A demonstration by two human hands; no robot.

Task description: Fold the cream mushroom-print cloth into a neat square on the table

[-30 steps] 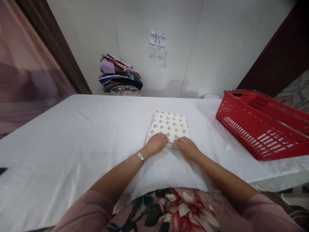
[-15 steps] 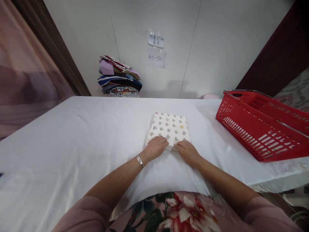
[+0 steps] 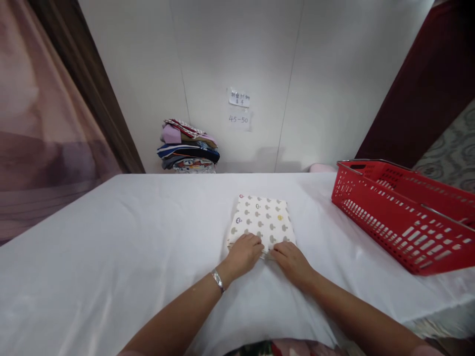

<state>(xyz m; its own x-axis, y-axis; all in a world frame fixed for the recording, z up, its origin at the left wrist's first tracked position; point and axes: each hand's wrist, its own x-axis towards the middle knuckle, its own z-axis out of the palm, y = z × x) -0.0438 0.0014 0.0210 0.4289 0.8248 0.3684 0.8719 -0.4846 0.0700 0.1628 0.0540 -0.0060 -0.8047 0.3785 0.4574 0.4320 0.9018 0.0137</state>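
Note:
A folded white cloth with grey mushroom-like prints and a few coloured ones lies flat on the white-covered table. My left hand grips its near edge at the left, fingers curled over the top. At the right part of the same edge, my right hand has its fingers closed on the cloth too. The thumbs are mostly hidden. A silver bracelet circles my left wrist.
A red plastic basket with metal handles stands on the table's right side. Behind the table's far edge rises a stack of folded fabrics against the wall. Two paper notes are taped there. A pink curtain hangs at left.
The camera view has tilted upward, so everything sits lower in the picture. Both hands keep about the same hold on the cloth's near edge.

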